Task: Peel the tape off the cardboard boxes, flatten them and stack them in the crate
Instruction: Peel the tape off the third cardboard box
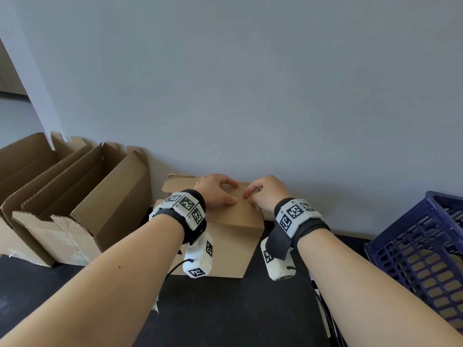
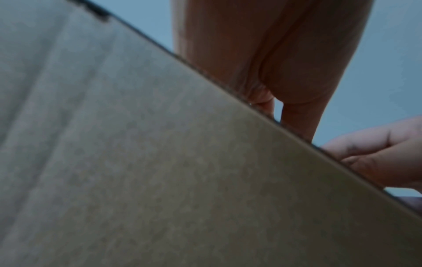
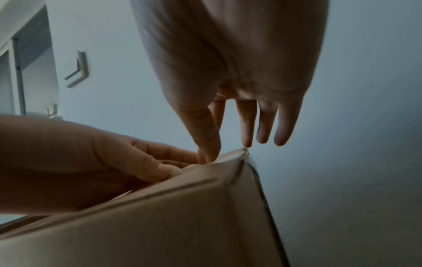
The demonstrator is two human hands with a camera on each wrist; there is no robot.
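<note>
- cardboard box (image 1: 225, 236): plain brown
- open boxes (image 1: 75, 196) at desk's left edge: same brown
- crate (image 1: 421, 256): dark blue, grid-slotted walls
- desk (image 1: 225, 316): black
- wall (image 1: 250, 83): pale grey-blue
- wrist bands (image 1: 186, 206): black straps, white blocks with black-white square markers

A closed brown cardboard box (image 1: 225, 236) stands upright on the black table (image 1: 225, 316) against the wall. Left of the box stand open, empty cardboard boxes (image 1: 75, 196). Right of the box sits a dark blue slatted crate (image 1: 421, 259) with brown cardboard inside.
</note>
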